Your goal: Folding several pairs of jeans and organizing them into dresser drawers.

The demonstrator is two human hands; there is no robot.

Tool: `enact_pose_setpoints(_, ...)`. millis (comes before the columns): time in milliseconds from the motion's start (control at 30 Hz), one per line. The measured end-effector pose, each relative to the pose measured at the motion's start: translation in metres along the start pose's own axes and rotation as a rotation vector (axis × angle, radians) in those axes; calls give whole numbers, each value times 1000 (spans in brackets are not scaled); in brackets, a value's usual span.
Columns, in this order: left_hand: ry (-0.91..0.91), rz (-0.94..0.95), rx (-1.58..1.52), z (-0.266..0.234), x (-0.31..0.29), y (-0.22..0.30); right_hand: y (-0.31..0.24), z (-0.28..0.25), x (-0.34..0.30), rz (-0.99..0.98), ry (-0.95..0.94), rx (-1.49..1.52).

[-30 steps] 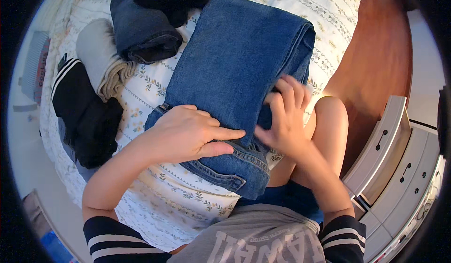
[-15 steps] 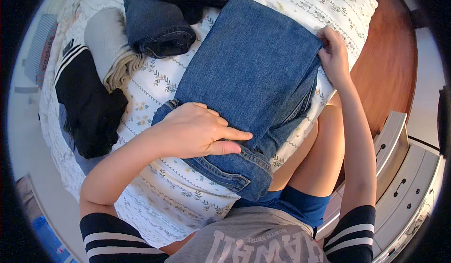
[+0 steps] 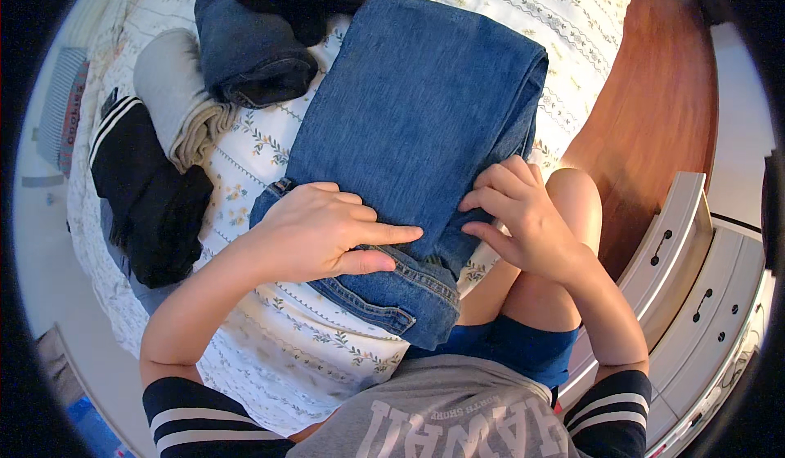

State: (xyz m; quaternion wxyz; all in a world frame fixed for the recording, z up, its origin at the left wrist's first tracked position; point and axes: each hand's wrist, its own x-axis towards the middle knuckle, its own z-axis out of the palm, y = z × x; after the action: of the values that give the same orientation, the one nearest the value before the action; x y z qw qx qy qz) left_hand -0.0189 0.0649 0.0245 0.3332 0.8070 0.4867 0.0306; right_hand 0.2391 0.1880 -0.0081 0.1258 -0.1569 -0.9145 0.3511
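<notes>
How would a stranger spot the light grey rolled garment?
On the white floral bedspread, look left of the blue jeans under the left hand. The grey roll lies between the black garment with white stripes and the dark denim roll; it alone of the three is pale.

A white floral bed cover [image 3: 589,41] carries blue jeans [image 3: 409,114] at centre, a striped black garment [image 3: 151,188] at left, and a grey roll [image 3: 170,90] and dark denim bundle [image 3: 249,49] upper left.

1. Jeans [image 3: 409,106] lie on the bed [image 3: 286,335].
2. Clothing bundles [image 3: 180,94] lie to their left.
3. Left hand [image 3: 319,229] rests on them, right hand [image 3: 523,213] at their right edge.
4. Drawer unit [image 3: 719,282] stands right of the bed.
</notes>
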Motion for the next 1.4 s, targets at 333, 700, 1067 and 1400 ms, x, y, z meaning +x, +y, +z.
enact_pose_setpoints(333, 115, 70, 53, 4, -10, 1, -10, 38, -3, 173, 297, -148)
enact_pose_setpoints(700, 84, 16, 35, 6, -6, -3, -16, 67, 4, 172, 422, -175)
enact_pose_setpoints(1067, -164, -81, -87, -7, 12, -1, -19, 75, 7, 194, 492, -216)
enact_pose_setpoints(1400, -165, -84, -100, -7, 17, -5, -29, 56, -17, -31, 333, 124)
